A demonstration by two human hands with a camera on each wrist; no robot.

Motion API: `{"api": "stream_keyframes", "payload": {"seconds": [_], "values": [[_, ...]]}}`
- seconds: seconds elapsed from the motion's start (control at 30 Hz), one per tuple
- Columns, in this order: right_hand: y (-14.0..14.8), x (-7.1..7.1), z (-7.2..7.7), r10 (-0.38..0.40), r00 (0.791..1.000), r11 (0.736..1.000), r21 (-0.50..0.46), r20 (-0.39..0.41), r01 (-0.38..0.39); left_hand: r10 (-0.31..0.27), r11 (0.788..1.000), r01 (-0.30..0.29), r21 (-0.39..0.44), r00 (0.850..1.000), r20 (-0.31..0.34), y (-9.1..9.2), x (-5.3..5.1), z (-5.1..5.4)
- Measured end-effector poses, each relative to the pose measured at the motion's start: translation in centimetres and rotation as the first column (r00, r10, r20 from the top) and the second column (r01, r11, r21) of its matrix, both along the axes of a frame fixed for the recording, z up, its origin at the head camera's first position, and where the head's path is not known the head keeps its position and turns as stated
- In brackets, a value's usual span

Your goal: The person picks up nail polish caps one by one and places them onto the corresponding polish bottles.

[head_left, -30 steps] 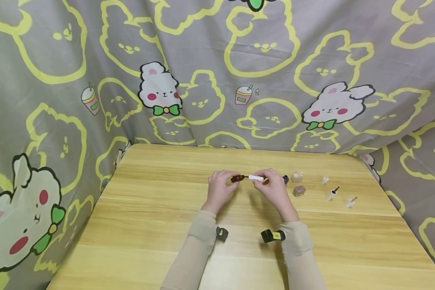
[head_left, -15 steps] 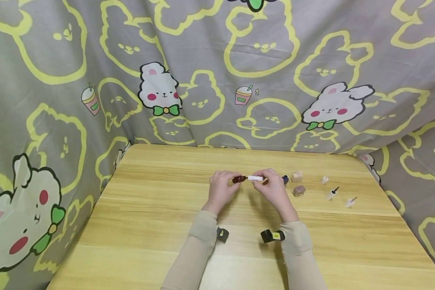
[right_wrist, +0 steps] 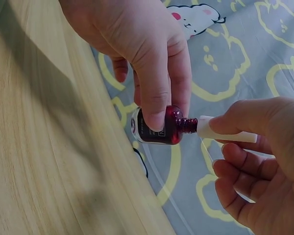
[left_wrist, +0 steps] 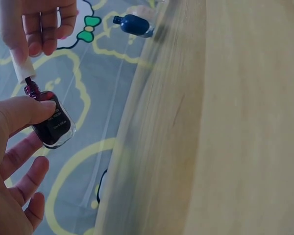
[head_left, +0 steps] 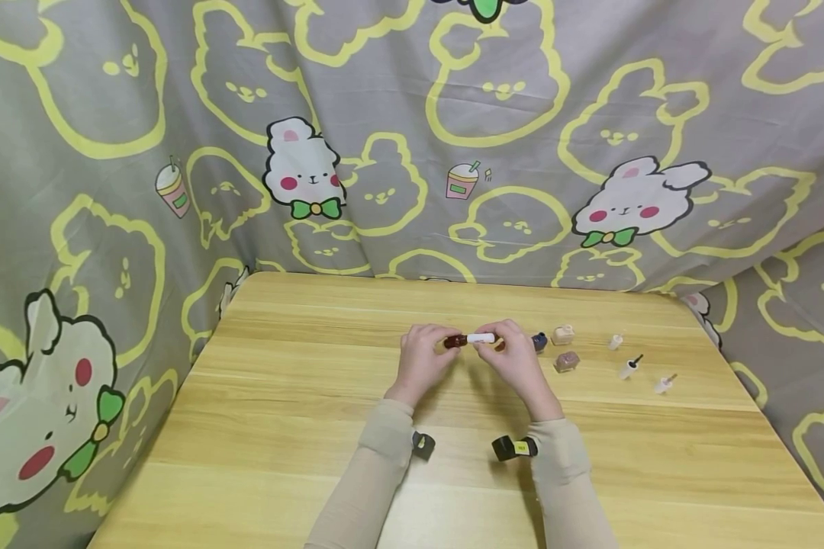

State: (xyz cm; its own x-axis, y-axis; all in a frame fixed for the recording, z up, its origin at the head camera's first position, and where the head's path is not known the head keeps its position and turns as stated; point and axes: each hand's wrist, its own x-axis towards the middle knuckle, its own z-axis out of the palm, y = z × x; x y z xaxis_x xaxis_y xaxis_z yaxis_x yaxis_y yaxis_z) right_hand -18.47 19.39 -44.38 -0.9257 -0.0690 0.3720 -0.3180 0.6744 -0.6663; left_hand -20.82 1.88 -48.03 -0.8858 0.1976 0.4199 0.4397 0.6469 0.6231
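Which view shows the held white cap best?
The right wrist view: the white cap there appears large and lengthwise, partly covered by the right hand. The left wrist view shows mainly its end nearest the bottle; the head view shows it small.

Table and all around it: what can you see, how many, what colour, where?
Red bottle: one, dark red, in the left hand
Held cap: one, white, in the right hand
Blue bottle: one, dark blue, on the table, by the right hand
Cream bottle: one, cream, behind the mauve one
Mauve bottle: one, mauve, on the table
Loose caps: three, white, right of the bottles
Table: one, yellowish wood, under everything
Curtain: sheets uncountable, grey with yellow outlines, around the table
Wrist cameras: two, black, one per wrist
Sleeves: two, beige, on the arms
Hands: two, bare, above the table
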Motion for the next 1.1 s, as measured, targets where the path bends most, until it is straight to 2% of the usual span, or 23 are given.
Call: {"api": "stream_keyframes", "payload": {"seconds": [0.23, 0.53, 1.1], "values": [[-0.23, 0.23, 0.06, 0.002, 1.000, 1.000, -0.003, 0.006, -0.002, -0.019, 1.000, 0.019, 0.001, 0.999, 0.035, 0.20, 0.15, 0.20], [-0.31, 0.27, 0.02, -0.002, 1.000, 1.000, 0.004, -0.006, 0.002, -0.022, 1.000, 0.022, -0.006, 0.999, 0.030, 0.20, 0.18, 0.08], [-0.42, 0.08, -0.15, -0.008, 1.000, 1.000, 0.005, -0.021, 0.008, -0.060, 0.998, 0.058, 0.039, 0.997, 0.047, 0.13, 0.13, -0.08]]}}
